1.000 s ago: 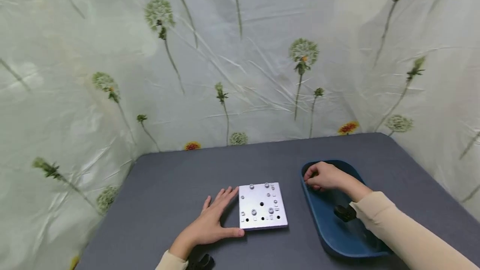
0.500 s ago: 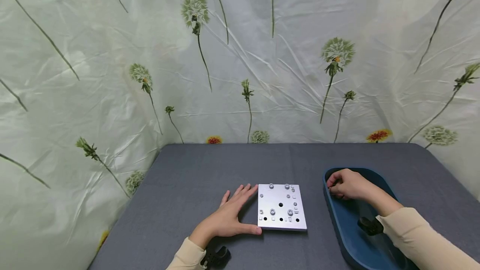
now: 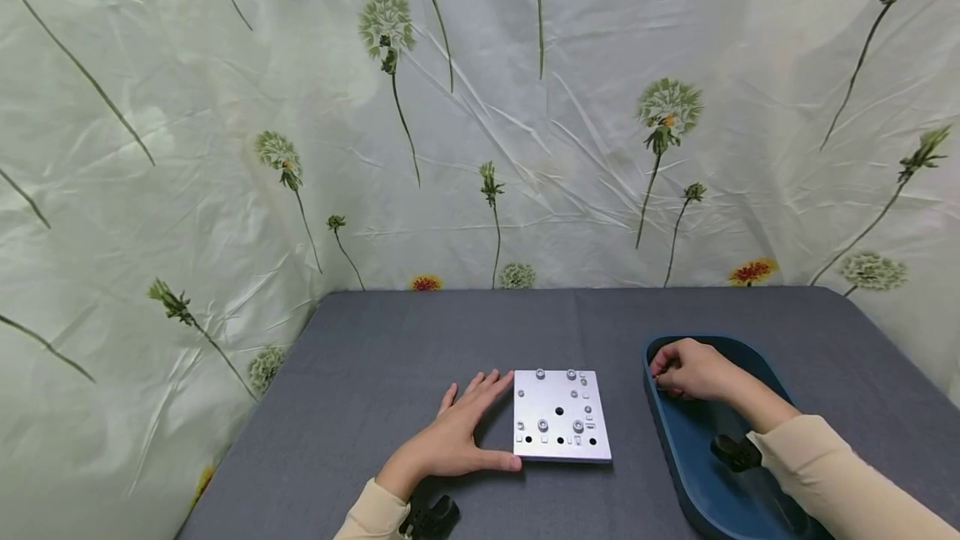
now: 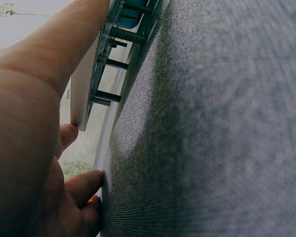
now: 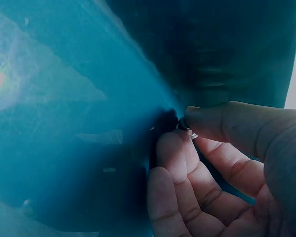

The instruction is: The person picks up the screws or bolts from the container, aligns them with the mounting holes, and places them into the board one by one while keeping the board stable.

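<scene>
A square silver metal plate (image 3: pixel 540 397) lies on the table, with holes and several bolt heads on its top. Threaded screws (image 4: pixel 128 34) and pins stick out beneath it in the left wrist view. My left hand (image 3: pixel 450 444) spreads along the plate's left side. Its thumb touches the front left corner and a straight fingertip meets the back left corner. Inside the blue tray, my right hand (image 3: pixel 697 369) pinches a small dark metal piece (image 5: pixel 184 125) between thumb and finger, close to the wall. Most of that piece is hidden by the fingertips.
The deep blue tray (image 3: pixel 693 457) stands on the right of the grey-covered table (image 3: pixel 420 332). A few tiny pale bits (image 5: pixel 109 170) show on its floor. Behind the table hangs a pale curtain (image 3: pixel 450 232) printed with flowers.
The head view has turned and levelled, so everything sits farther right than a second ago. Both hands keep nearly the same places relative to the plate and tray.
</scene>
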A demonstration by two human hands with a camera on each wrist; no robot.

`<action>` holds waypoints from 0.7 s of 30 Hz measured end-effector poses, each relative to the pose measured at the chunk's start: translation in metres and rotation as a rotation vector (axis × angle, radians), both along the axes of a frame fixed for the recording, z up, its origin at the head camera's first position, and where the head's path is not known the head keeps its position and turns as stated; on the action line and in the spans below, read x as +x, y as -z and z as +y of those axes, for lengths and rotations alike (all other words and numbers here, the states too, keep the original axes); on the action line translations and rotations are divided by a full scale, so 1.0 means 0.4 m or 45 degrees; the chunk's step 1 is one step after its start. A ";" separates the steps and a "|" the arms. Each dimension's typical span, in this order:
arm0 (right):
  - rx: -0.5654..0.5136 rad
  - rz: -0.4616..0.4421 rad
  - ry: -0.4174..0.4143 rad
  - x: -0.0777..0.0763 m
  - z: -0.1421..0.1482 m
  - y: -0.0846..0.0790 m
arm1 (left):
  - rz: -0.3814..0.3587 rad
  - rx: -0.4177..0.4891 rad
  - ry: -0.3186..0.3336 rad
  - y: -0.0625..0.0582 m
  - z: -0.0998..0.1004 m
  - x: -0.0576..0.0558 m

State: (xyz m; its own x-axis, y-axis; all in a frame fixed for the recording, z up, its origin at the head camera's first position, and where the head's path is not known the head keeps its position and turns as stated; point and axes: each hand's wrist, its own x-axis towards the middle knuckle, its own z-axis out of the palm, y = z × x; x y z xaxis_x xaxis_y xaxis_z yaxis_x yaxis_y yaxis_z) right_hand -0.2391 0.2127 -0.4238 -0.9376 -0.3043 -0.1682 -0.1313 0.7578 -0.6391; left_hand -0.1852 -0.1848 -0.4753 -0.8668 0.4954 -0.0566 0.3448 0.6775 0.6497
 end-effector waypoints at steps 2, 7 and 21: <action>0.015 0.007 0.003 0.002 -0.001 -0.001 | 0.002 -0.004 0.000 0.000 0.000 0.001; 0.043 0.017 0.005 0.006 0.003 -0.014 | -0.010 -0.001 -0.001 -0.004 0.000 0.003; -0.075 -0.032 -0.046 0.020 0.005 -0.099 | -0.012 0.005 0.014 -0.007 -0.001 0.004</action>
